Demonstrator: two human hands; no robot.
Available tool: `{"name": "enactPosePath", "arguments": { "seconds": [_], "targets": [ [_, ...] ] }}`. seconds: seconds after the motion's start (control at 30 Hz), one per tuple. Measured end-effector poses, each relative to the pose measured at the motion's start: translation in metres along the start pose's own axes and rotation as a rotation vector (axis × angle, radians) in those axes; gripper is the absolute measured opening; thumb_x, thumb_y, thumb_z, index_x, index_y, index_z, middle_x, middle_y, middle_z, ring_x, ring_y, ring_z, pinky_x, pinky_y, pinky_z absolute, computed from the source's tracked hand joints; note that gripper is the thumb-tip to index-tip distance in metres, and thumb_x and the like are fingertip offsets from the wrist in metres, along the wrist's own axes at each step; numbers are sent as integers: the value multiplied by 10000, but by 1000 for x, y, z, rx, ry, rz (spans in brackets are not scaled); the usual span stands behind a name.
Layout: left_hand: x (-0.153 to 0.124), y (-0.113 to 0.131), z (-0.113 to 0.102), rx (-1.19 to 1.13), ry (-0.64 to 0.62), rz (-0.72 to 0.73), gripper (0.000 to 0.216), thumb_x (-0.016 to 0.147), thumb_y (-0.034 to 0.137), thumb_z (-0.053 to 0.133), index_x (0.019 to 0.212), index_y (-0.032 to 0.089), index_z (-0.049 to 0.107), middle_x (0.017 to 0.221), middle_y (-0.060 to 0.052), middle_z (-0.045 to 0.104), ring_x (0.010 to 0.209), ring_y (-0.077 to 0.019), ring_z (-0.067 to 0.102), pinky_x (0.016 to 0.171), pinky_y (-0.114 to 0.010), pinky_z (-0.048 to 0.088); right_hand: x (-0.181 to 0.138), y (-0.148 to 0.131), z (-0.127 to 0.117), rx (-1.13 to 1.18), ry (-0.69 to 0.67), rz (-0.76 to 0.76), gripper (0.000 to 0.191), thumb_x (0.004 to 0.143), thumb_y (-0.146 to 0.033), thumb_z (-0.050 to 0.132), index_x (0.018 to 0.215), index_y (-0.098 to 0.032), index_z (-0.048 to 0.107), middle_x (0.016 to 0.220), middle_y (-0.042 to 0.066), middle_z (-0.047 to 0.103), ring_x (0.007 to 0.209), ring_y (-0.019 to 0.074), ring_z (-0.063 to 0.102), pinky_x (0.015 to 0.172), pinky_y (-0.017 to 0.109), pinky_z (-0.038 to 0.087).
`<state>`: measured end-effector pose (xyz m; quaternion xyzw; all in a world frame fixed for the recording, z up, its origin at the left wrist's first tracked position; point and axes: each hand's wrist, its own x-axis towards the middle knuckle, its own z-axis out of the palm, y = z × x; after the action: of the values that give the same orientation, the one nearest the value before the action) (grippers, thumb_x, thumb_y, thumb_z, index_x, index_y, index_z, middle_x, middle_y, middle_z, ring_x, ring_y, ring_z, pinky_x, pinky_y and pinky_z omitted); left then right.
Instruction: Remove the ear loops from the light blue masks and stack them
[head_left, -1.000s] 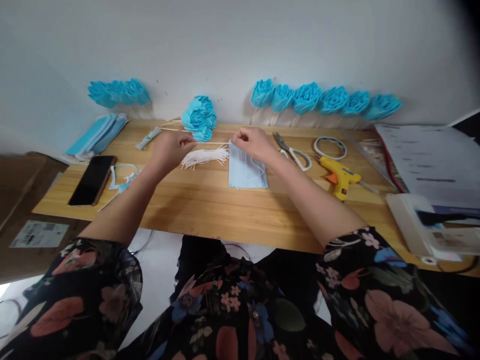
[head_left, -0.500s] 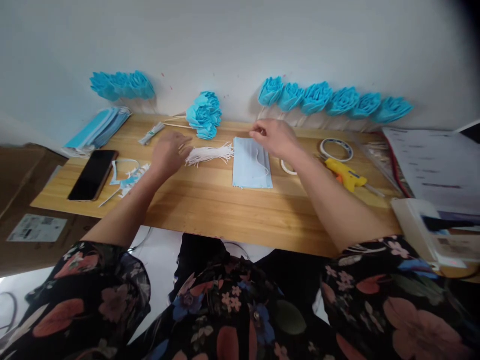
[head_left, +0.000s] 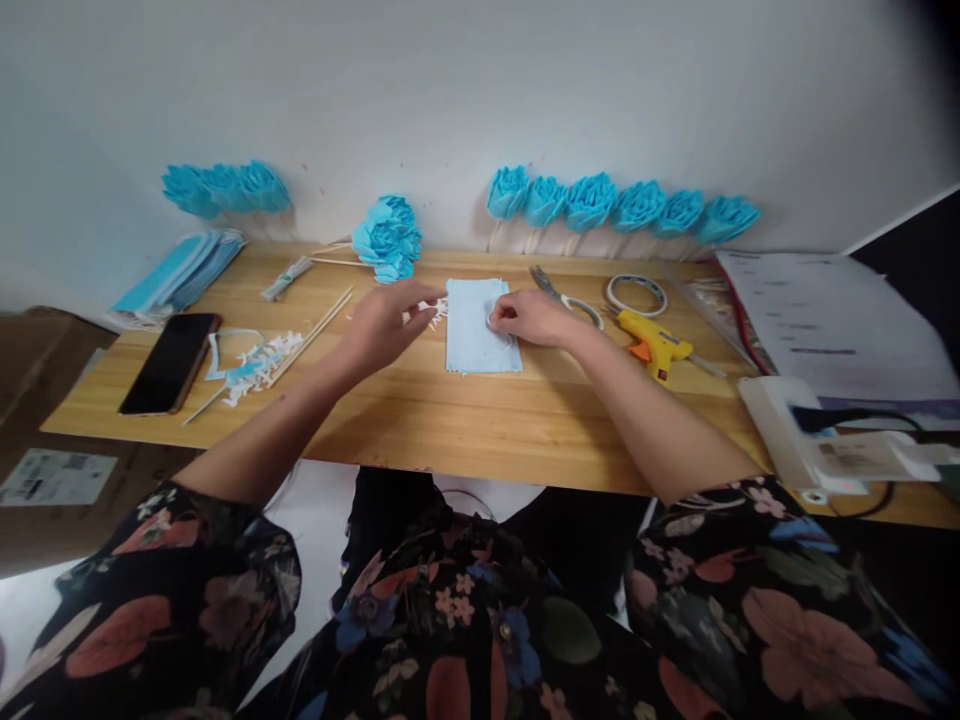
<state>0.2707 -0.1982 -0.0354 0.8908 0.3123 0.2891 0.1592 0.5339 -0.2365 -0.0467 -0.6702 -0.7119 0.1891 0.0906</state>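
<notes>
A stack of light-blue mask fabric rectangles (head_left: 466,330) lies flat in the middle of the wooden table. Above its right half my right hand (head_left: 531,316) has thumb and forefinger pinched on a thin white string (head_left: 504,343), which trails over the fabric. To the left, my left hand (head_left: 390,318) reaches toward the stack's upper left corner, fingers stretched out and nothing seen in them. Loose white strings (head_left: 433,314) are mostly hidden behind that hand. Scissors (head_left: 546,282) with pale handles lie just beyond the right hand.
Blue fabric flowers (head_left: 592,203) line the wall, with a few more (head_left: 388,238) lying on the table. On the left are folded masks (head_left: 176,275), a phone (head_left: 169,365) and trimmed scraps (head_left: 259,368). A yellow glue gun (head_left: 654,342), tape roll (head_left: 615,292) and power strip (head_left: 776,435) occupy the right.
My right hand has come down onto the fabric and pinched the string there. My left hand has moved right, over the loose strings. The view has shifted slightly, showing the scissors more fully.
</notes>
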Motion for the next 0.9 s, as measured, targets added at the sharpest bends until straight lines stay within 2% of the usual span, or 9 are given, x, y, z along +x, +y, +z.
{"name": "enactPosePath", "arguments": {
  "seconds": [0.17,0.23,0.27,0.33,0.4,0.47,0.6,0.7,0.9],
  "targets": [
    [21,14,15,-208,-89,-10,625,893,184,605,1513,234,551,1355,-102,711,692,-90,622,739,-258,539,-3,-5,-23,480,-20,-127,85,869,-217,667,803,-219,720,871,30,774,847,187,697,829,355,537],
    [29,15,19,-301,-131,-38,687,887,178,610,1559,260,492,1393,-106,688,680,-83,631,718,-250,539,-3,-13,-31,602,-45,-197,74,856,-220,693,782,-221,701,814,21,760,792,172,684,812,356,543],
    [33,15,21,-341,-153,-69,673,884,179,613,1545,259,511,1345,-100,712,674,-88,639,698,-248,536,-3,-18,-34,631,-45,-220,81,846,-221,712,768,-220,689,779,15,747,766,166,674,795,350,542],
    [38,14,21,-392,-186,-166,544,879,190,618,1422,219,638,1110,-74,775,648,-109,646,650,-246,521,0,-26,-38,650,-32,-237,109,829,-224,749,751,-215,673,728,7,721,733,156,657,761,335,533],
    [40,12,16,-391,-179,-278,349,881,227,631,1199,171,761,830,-41,748,603,-123,619,608,-246,494,5,-33,-39,645,-11,-235,114,822,-225,770,758,-208,677,717,6,707,719,150,642,740,322,519],
    [38,7,5,-330,-123,-349,240,882,268,643,1025,153,796,701,-23,691,582,-127,583,592,-249,466,12,-36,-37,631,15,-244,72,818,-209,771,795,-197,704,746,9,710,715,141,622,729,309,498],
    [29,-15,-25,-74,7,-324,201,857,275,654,935,155,795,787,-48,728,702,-163,608,663,-281,464,27,-40,-27,528,96,-268,76,829,-192,729,889,-178,773,775,8,708,716,137,580,700,291,434],
    [20,-40,-37,137,33,-264,188,854,282,641,909,190,796,879,-65,758,810,-204,634,764,-327,491,37,-47,-14,391,167,-256,141,857,-201,672,922,-169,793,830,25,742,737,151,587,693,291,413],
    [3,-78,-23,323,8,-152,207,883,295,588,859,218,778,950,-99,778,933,-262,663,885,-417,516,52,-70,13,78,189,-235,251,905,-200,596,1030,-200,814,1016,52,808,883,203,678,761,303,442]
  ]
}}
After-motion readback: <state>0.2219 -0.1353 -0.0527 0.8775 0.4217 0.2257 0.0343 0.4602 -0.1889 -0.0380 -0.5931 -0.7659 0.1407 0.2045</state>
